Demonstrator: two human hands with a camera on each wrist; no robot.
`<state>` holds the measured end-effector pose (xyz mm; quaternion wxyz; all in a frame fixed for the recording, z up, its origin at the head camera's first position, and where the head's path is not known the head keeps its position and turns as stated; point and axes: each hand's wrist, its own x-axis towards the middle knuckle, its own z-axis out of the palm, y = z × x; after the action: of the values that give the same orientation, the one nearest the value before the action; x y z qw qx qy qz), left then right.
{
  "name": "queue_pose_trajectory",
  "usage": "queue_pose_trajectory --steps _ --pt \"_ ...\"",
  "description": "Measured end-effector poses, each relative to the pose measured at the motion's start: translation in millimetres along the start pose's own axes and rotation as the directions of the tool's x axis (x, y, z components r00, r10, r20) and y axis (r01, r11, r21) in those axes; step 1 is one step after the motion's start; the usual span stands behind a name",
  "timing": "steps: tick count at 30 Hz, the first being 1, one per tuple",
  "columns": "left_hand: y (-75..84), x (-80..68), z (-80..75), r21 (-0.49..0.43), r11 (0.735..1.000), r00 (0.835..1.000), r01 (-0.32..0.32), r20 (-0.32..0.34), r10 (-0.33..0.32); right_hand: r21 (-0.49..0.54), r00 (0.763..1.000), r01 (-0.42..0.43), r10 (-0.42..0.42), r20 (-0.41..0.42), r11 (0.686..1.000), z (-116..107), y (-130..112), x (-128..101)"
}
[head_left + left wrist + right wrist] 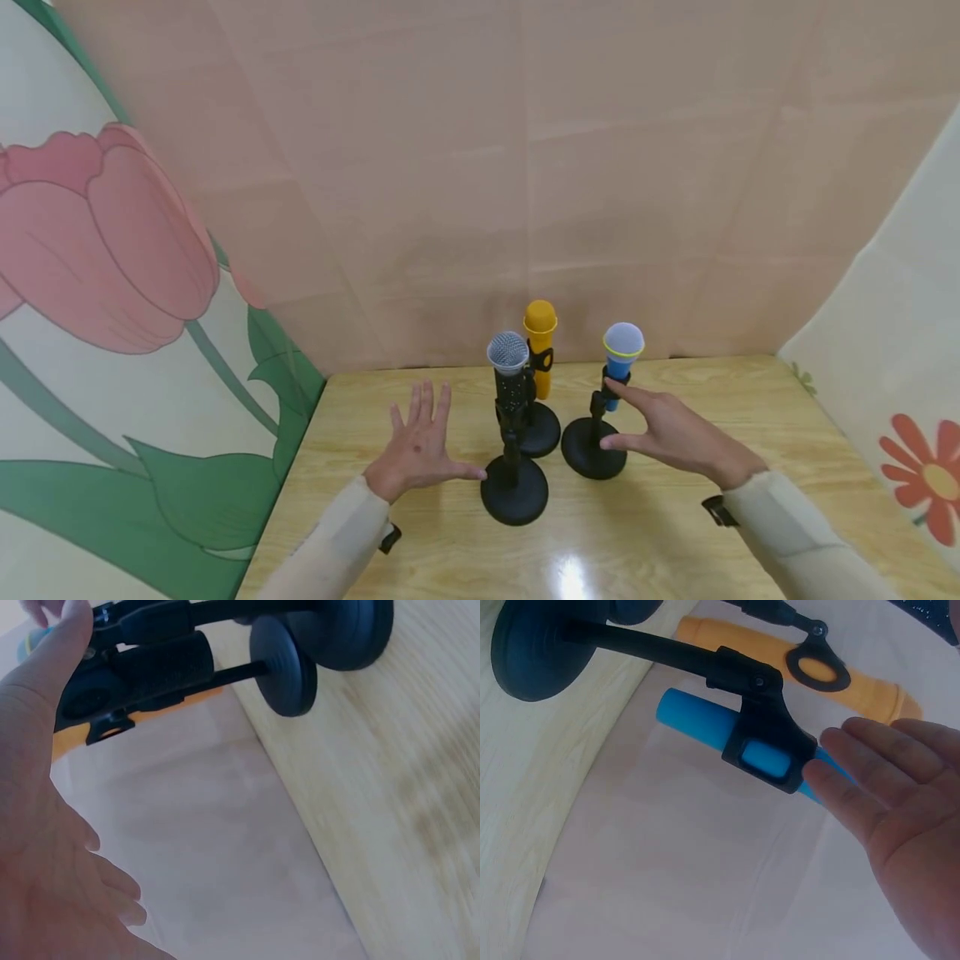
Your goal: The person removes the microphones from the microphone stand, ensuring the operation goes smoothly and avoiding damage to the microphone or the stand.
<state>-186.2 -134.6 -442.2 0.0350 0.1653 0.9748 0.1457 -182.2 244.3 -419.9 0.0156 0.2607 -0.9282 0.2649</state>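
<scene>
Three toy-like microphones stand upright in black desk stands. The foremost microphone (508, 357) has a silver mesh head and a dark speckled body. Behind it is a yellow microphone (541, 325), and at the right a blue microphone (621, 346) with a pale head. My left hand (420, 450) is spread with straight fingers, left of the front stand's round base (514, 492), the thumb pointing at it. My right hand (678, 429) is held open beside the blue microphone; in the right wrist view its fingertips (821, 780) overlap the black clip (769, 742).
The stands sit close together on a light wood table (435, 558). A pinkish cloth backdrop (420, 208) hangs behind the table's far edge. Flower-printed cloths flank it: a tulip print (105, 242) at left, a red flower print (937, 475) at right.
</scene>
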Motion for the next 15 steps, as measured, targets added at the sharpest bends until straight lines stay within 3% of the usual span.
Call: queue_pose_trajectory --steps 15 --pt "6.7 2.4 4.7 -0.046 0.999 1.0 -0.006 -0.002 0.006 0.041 1.0 -0.009 0.009 -0.004 0.999 4 -4 15"
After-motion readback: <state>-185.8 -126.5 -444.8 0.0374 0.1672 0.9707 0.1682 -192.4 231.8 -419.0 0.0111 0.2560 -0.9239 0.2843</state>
